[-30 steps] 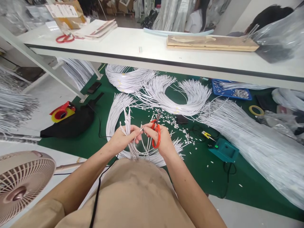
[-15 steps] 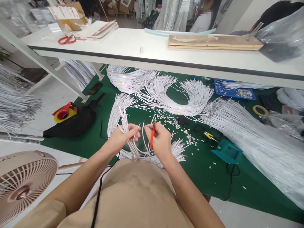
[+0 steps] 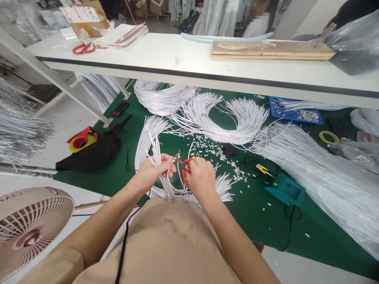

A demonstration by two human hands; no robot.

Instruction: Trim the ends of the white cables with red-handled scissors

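My left hand [image 3: 154, 171] is closed round several white cables [image 3: 158, 148], with one cable end pinched between thumb and forefinger. Red-handled pliers [image 3: 185, 173] are held in my right hand [image 3: 201, 177], their jaws pointing left and meeting that cable end at my left fingertips. Below both hands a curved white bundle [image 3: 223, 187] lies on the green table [image 3: 245, 213]. Small white pieces [image 3: 207, 146] are scattered beyond my right hand.
More white cable bundles [image 3: 245, 128] lie behind. At the right are a teal device [image 3: 286, 188], yellow-handled tool [image 3: 262, 169] and blue tray [image 3: 296, 111]. A white shelf [image 3: 166, 69] spans above; a black bag [image 3: 91, 152] and fan [image 3: 32, 236] stand left.
My right hand has turned the pliers leftward, bringing their jaws to the cable end at my left fingertips. My left hand has barely moved.
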